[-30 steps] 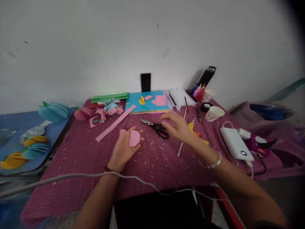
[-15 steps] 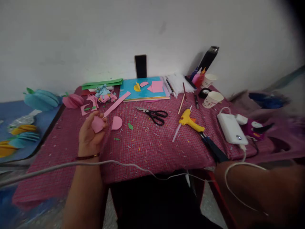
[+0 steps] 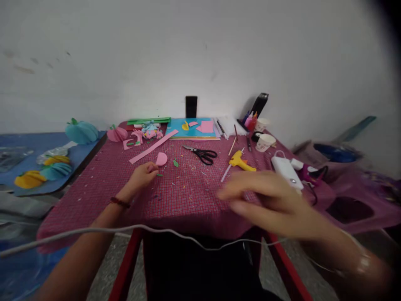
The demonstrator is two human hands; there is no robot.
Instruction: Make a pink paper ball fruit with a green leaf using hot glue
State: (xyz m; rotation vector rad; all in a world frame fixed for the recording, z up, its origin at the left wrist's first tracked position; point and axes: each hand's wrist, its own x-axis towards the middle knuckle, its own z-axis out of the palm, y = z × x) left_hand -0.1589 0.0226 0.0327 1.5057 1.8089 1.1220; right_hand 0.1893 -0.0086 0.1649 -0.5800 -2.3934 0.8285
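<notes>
My left hand [image 3: 140, 179] is palm down over the left part of the table, its fingers curled round a pink paper piece, of which only a sliver shows at the fingertips. Just beyond those fingertips lies a rounded pink paper cutout [image 3: 161, 159]. My right hand [image 3: 266, 200], blurred by motion, hovers over the table's right front with thumb and fingers apart and nothing visible between them. Behind it rests a yellow glue gun [image 3: 239, 161], a glue stick poking out. Black-handled scissors [image 3: 202, 154] lie mid-table, a green paper leaf [image 3: 176, 163] to their left.
A long pink strip [image 3: 153, 146] and paper scraps [image 3: 152, 130] lie at the left back. Blue sheets [image 3: 178, 129] and a phone [image 3: 191, 107] stand by the wall. Paper cups [image 3: 265, 142] and a white power bank [image 3: 286, 170] are at right. A white cable [image 3: 169, 231] crosses in front.
My right hand has come up from the lower right to above the table. My left hand has turned from palm up to palm down, hiding most of the pink piece. The camera view has shifted.
</notes>
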